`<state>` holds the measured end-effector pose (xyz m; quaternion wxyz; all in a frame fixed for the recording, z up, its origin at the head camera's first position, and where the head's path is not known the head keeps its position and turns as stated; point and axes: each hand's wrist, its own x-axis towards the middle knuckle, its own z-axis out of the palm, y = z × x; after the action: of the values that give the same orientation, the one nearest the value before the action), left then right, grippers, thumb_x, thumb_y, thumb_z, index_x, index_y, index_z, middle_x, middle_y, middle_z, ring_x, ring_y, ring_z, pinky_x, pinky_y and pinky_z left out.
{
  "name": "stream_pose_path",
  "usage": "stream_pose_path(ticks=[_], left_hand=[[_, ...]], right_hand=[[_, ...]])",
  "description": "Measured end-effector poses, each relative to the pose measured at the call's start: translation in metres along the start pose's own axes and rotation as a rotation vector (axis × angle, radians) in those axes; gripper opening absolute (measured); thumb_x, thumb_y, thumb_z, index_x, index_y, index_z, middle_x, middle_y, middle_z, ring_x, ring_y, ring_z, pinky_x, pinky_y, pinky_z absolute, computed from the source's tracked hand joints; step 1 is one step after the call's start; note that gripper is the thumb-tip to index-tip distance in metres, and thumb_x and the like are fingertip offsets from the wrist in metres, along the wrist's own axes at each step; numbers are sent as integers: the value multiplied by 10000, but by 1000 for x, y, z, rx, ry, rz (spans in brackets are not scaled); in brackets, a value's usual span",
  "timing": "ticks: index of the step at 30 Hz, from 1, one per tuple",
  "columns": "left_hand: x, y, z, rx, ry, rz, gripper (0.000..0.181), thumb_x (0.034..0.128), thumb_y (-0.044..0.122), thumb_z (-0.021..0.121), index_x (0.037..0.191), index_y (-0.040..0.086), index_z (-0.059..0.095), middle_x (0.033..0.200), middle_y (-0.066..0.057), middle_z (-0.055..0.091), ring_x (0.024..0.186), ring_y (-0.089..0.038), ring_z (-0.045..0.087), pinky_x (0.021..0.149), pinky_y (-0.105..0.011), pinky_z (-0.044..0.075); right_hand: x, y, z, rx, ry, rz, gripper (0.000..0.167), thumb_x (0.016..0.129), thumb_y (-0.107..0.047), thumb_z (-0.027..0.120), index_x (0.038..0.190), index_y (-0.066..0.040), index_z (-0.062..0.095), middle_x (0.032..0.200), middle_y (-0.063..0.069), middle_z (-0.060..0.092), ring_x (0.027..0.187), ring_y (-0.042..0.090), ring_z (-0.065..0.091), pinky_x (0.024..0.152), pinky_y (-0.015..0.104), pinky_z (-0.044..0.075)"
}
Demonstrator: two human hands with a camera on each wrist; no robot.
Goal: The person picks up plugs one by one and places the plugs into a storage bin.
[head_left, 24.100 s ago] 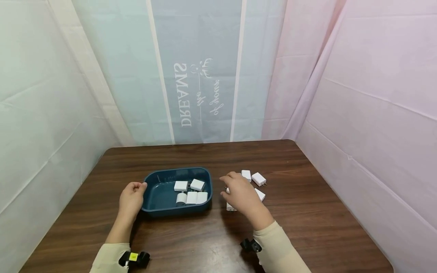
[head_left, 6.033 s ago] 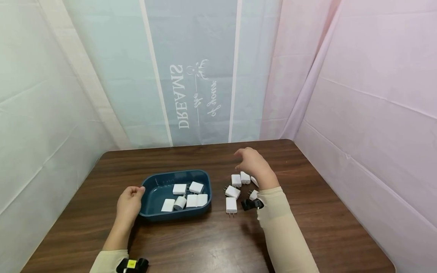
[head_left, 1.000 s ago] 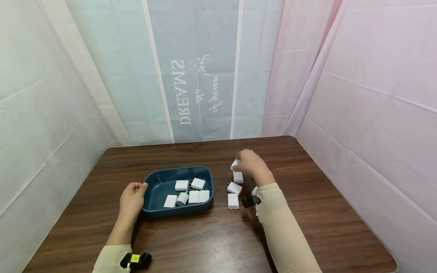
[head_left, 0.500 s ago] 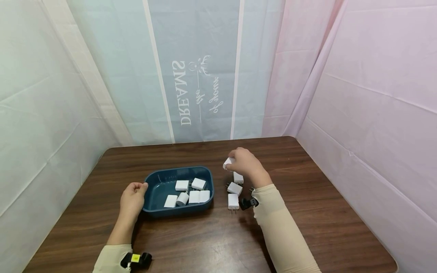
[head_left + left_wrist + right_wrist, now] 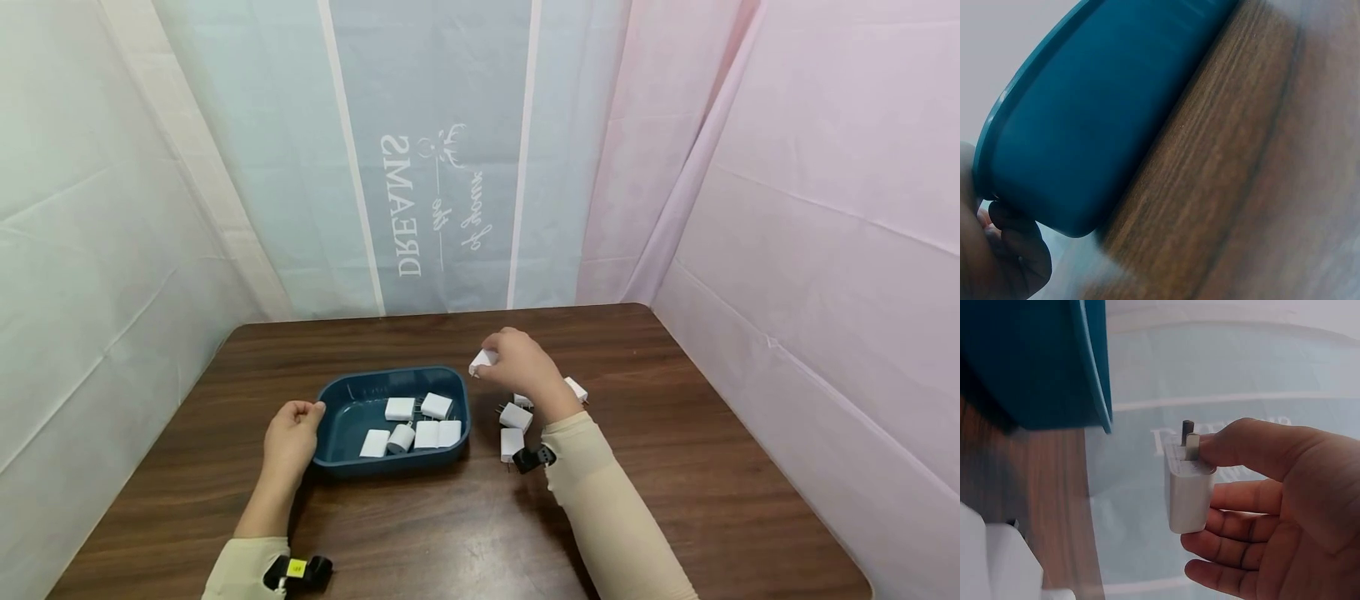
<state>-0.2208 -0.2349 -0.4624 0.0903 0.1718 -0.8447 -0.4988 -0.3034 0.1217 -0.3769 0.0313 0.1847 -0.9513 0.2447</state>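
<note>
Woodgrain tabletop (image 5: 420, 537), rounded tub (image 5: 345, 429), boxy charger (image 5: 1190, 497)

Tray (image 5: 382, 467) raises right rim between my right hand (image 5: 521, 364), with held charger (image 5: 482, 361), and inside; low way leftward blocked, way over top free. White chargers (image 5: 427, 433) crowd right half and near middle; room at far-left corner. My left hand (image 5: 291, 435) obstructs left rim. Loose chargers (image 5: 515, 417): narrow lane tray-side, wide room toward right edge of table (image 5: 660, 450).
</note>
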Motion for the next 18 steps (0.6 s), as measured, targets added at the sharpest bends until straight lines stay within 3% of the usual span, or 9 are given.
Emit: stream_pose_path(ticks=[18], left_hand=[[-2,3,-1,12,15,-10,396,1082,384,498,1161,4,573,862,-70,506,824,-234,494,668,-336,397]], right_hand=[[2,-39,30,-24,-37,-111,464,888,-347,798,1265,-94,704,1195,54,636,968,158,619,802,323,563]])
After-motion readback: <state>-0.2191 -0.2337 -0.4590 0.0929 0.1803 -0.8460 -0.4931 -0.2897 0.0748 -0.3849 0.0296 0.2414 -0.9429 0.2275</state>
